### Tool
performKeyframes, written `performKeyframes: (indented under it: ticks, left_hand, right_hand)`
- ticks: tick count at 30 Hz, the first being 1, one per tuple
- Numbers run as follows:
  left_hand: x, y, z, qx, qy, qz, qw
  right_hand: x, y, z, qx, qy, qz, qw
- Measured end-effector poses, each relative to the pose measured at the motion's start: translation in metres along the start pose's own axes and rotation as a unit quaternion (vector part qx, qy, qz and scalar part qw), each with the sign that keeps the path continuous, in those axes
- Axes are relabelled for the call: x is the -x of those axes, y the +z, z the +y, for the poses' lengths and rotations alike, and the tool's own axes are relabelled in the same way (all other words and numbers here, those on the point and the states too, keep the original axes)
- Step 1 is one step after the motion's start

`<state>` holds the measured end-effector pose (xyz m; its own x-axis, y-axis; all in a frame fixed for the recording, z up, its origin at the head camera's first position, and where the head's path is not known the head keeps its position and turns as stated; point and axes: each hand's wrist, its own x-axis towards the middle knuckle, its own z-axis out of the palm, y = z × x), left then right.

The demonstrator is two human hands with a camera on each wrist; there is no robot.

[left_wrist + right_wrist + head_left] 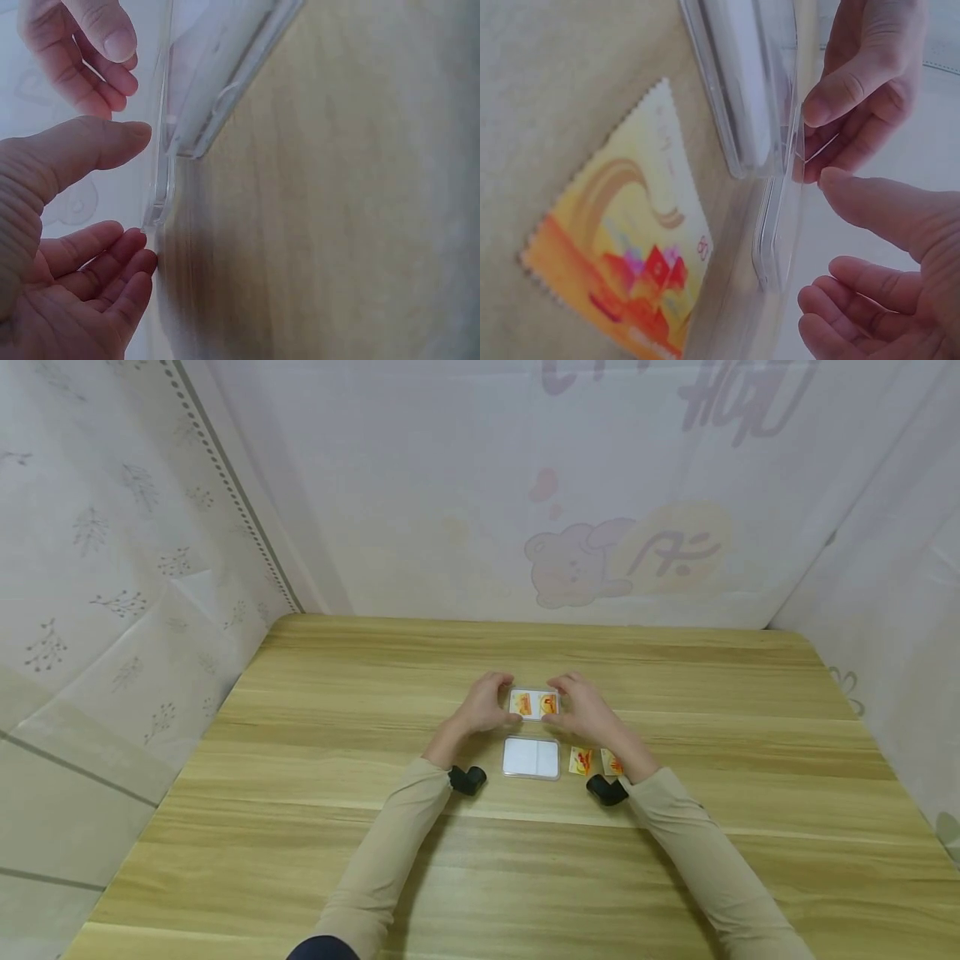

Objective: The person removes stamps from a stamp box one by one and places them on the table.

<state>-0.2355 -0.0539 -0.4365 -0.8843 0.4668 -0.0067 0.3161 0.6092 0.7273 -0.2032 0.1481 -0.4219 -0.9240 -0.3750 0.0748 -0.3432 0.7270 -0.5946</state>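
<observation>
Between the left grip [483, 707] and right grip [588, 710], both with fingers apart, a clear rectangular case [535, 705] is seen, near a saw-edged stamp [634, 244].

A wood-grained surface [480, 881] with rounded far corners is spreading beneath soft, diffuse light, its yellow-brown streaks running mostly from side to side. Behind it, a pale back curtain [405, 485] is hanging, showing a faded cartoon bear [564, 568] and large lettering [738, 402]. A left curtain [82, 568] is displaying grey leafy sprigs, while a whitish right curtain [892, 577] is lining the opposite side.
</observation>
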Motion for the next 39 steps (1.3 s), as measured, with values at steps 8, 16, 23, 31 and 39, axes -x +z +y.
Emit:
performKeyframes:
  ticks: [8, 16, 23, 31, 39]
  left_hand:
    - [-0.001, 0.001, -0.003, -0.003, 0.001, -0.005, 1.0]
    - [-0.001, 0.001, -0.005, 0.004, 0.002, -0.005, 1.0]
    - [-0.003, 0.001, -0.006, -0.004, 0.002, -0.011, 0.9999]
    - [-0.003, 0.001, -0.005, -0.012, 0.0, -0.018, 0.9998]
    - [-0.002, 0.0, -0.004, -0.011, -0.001, -0.016, 0.9998]
  right_hand:
    - [-0.006, 0.001, 0.001, 0.021, 0.008, -0.02, 1.0]
    - [-0.01, 0.0, 0.002, 0.021, 0.007, -0.038, 0.999]
    - [-0.011, -0.001, 0.003, 0.011, 0.016, -0.058, 0.998]
    - [-0.016, 0.0, 0.003, 0.03, 0.012, -0.075, 0.997]
    - [-0.019, 0.0, 0.003, 0.035, -0.002, -0.081, 0.996]
